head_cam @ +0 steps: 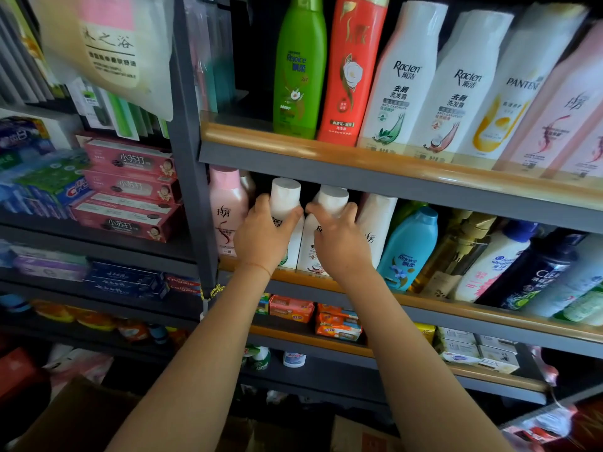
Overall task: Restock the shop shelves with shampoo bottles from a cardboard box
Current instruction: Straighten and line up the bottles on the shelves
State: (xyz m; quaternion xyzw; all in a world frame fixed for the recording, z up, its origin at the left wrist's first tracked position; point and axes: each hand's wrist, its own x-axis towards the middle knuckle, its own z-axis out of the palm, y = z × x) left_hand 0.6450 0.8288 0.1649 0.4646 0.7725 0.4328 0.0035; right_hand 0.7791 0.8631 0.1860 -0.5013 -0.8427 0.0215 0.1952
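Note:
Two white Raclen shampoo bottles stand side by side on the second shelf [424,305]. My left hand [261,238] is wrapped around the left white bottle [285,197] just below its cap. My right hand [337,238] grips the right white bottle [332,199] the same way. Both bottles are upright, their bases behind the wooden shelf lip. A pink bottle [226,210] stands to their left and another white bottle [375,223] to their right. A brown cardboard box [75,419] lies at the bottom left, partly out of view.
The top shelf [359,158] holds green, red, white and pink shampoo bottles. A blue Rejoice bottle [409,249] and dark bottles fill the second shelf's right side. Toothpaste boxes [127,190] fill the left rack. Soap packs [326,318] sit on the shelf below.

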